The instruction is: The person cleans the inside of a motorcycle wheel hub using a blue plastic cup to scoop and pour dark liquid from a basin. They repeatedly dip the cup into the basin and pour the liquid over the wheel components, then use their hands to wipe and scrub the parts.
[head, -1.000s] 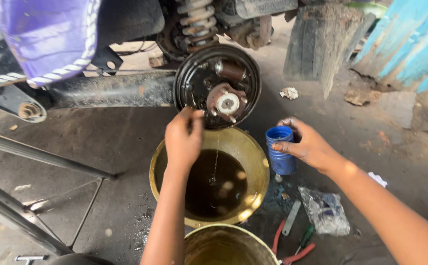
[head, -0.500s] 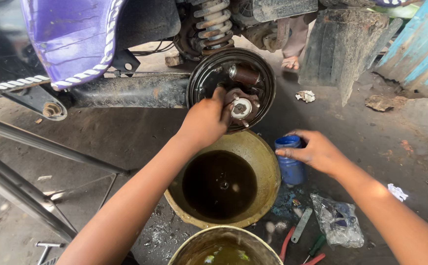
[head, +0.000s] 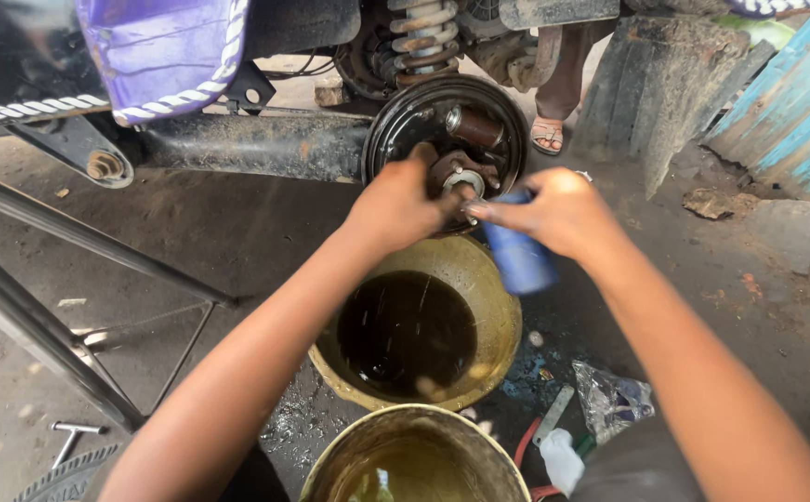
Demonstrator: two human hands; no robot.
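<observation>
The right hand [head: 563, 212] is closed around a blue cup [head: 519, 256], tipped and held up close to the wheel hub [head: 465, 177] at the middle of the round brake plate [head: 405, 121]. The left hand [head: 395, 206] is right beside it, fingers curled against the hub; whether it pinches anything there I cannot tell, since the knuckles hide the fingertips. The two hands almost touch at the hub.

Directly under the grip sits a yellow basin [head: 498, 307] holding dark liquid, placed to catch whatever runs off. Below that, nearer the person, stands a second bucket [head: 479, 446] with murky liquid. To the right of the basin lie a clear plastic bag [head: 614, 400] and some red-handled pliers [head: 526, 442] on the stained floor.

As I judge it, the work is in its middle: the wheel and drum are already off, the hub is bare, and the washing is in hand. The plate looks grimy and nothing is refitted yet.
</observation>
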